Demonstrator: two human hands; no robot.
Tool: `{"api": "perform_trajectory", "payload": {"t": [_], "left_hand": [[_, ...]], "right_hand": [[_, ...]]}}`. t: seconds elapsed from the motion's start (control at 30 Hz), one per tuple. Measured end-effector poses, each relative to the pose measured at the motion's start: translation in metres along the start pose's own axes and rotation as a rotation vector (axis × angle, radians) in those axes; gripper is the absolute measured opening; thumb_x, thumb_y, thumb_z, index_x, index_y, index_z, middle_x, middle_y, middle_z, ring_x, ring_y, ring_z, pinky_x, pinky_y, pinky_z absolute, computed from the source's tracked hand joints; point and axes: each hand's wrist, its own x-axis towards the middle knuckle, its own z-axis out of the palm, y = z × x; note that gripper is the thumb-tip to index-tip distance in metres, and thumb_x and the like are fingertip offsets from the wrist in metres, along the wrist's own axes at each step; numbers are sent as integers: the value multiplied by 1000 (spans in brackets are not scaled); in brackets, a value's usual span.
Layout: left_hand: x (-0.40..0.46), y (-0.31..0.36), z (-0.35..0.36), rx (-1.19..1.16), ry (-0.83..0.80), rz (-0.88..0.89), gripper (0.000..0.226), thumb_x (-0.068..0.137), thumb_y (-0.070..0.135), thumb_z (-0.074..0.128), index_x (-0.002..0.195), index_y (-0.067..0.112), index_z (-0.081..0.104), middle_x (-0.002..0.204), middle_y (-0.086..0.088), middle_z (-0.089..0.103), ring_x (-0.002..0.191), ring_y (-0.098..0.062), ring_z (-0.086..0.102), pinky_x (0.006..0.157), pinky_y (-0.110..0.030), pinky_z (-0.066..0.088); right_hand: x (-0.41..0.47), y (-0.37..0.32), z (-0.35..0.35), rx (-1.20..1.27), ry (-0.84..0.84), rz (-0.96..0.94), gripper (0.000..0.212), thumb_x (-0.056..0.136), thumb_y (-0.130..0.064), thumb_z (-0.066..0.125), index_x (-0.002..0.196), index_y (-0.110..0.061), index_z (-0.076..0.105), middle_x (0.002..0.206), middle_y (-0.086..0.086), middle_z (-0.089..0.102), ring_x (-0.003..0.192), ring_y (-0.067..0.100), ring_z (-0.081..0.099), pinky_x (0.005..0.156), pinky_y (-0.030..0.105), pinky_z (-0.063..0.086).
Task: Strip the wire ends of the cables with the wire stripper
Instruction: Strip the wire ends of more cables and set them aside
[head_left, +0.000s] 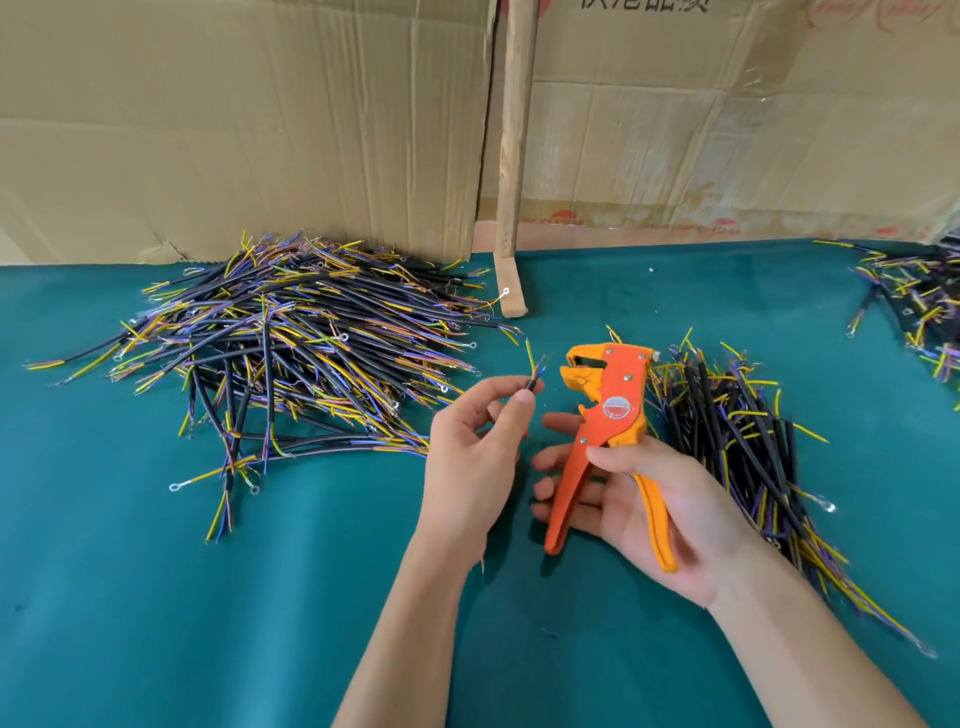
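My left hand (475, 454) pinches one black cable (533, 375) between thumb and fingers. The cable's thin yellow, blue and brown wire ends stick up above the fingertips. My right hand (647, 512) holds the orange wire stripper (605, 421) by its handles, thumb across the pivot, jaws pointing up. The jaws stand a little right of the cable's wire ends and do not touch them.
A big heap of black cables (291, 343) lies at the left on the green table cover (156, 597). Another cable pile (737, 441) lies behind my right hand, a third pile (919, 306) at the far right. Cardboard sheets (234, 119) and a wooden stick (511, 171) stand behind.
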Motion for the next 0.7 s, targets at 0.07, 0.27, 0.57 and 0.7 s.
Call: {"api": "perform_trajectory", "payload": {"t": [0.07, 0.27, 0.57, 0.7], "left_hand": [[0, -1, 0, 34, 27, 46, 17, 99, 20, 62, 94, 27, 76, 69, -2, 46, 57, -13, 41, 56, -27, 36], [0, 1, 0, 21, 40, 40, 32, 89, 8, 58, 105, 32, 73, 71, -3, 54, 59, -15, 48, 57, -27, 40], [-2, 1, -1, 117, 19, 52, 43, 90, 4, 52, 107, 36, 76, 68, 3, 49, 58, -16, 42, 60, -28, 40], [0, -1, -1, 73, 52, 25, 33, 92, 2, 57, 107, 26, 74, 64, 13, 54, 58, -11, 48, 61, -25, 42]], "right_hand": [[-2, -1, 0, -26, -33, 20, 50, 84, -8, 63, 134, 0, 60, 115, 35, 65, 90, 45, 67, 83, 55, 57], [-2, -1, 1, -62, -58, 40, 47, 85, -8, 61, 132, -2, 62, 118, 37, 64, 91, 46, 67, 83, 54, 56], [-1, 0, 0, -49, -48, 36, 49, 84, -7, 62, 132, 0, 62, 115, 36, 64, 90, 45, 67, 82, 54, 56], [-1, 1, -1, -54, -51, 33, 49, 84, -8, 62, 132, -1, 62, 114, 35, 65, 89, 45, 67, 82, 54, 56]]}}
